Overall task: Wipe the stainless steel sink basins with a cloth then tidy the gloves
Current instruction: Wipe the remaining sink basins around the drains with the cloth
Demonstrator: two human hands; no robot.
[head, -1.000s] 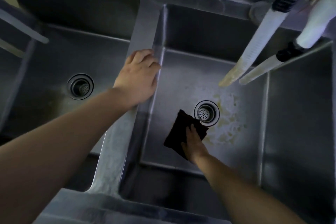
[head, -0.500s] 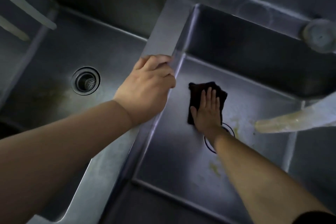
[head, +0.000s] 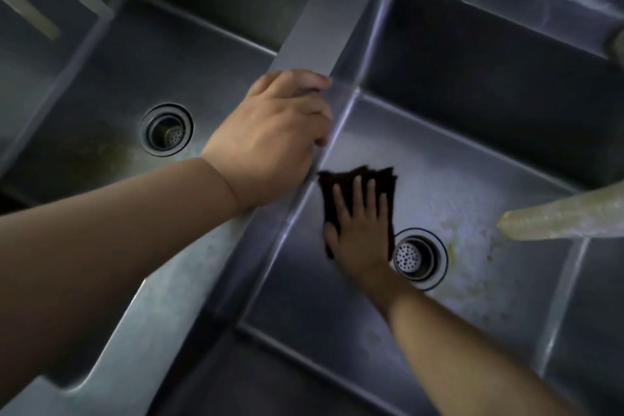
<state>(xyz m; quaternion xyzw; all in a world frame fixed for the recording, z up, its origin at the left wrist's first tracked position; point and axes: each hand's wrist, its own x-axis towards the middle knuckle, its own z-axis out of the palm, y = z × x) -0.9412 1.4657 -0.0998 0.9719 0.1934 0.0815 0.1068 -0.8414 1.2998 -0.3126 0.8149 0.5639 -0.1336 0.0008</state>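
Two stainless steel basins lie below me, split by a flat divider (head: 314, 40). My right hand (head: 361, 230) presses a dark cloth (head: 385, 181) flat against the floor of the right basin (head: 489, 152), fingers straight and spread, just left of that basin's drain (head: 417, 257). My left hand (head: 273, 135) rests on the divider with its fingers curled over the edge toward the right basin. The left basin (head: 84, 84) has its own drain (head: 166, 129). No gloves are in view.
A pale, stained hose end (head: 553, 219) reaches in from the right above the right basin. Yellowish residue (head: 472, 240) spots the basin floor right of the drain. A brownish stain (head: 91, 152) marks the left basin floor. Two pale bars (head: 30, 10) cross the top left corner.
My right hand has slid the cloth across the right basin floor, from beside the drain up toward the divider and back near the drain. My left hand has stayed on the divider. The view has shifted.
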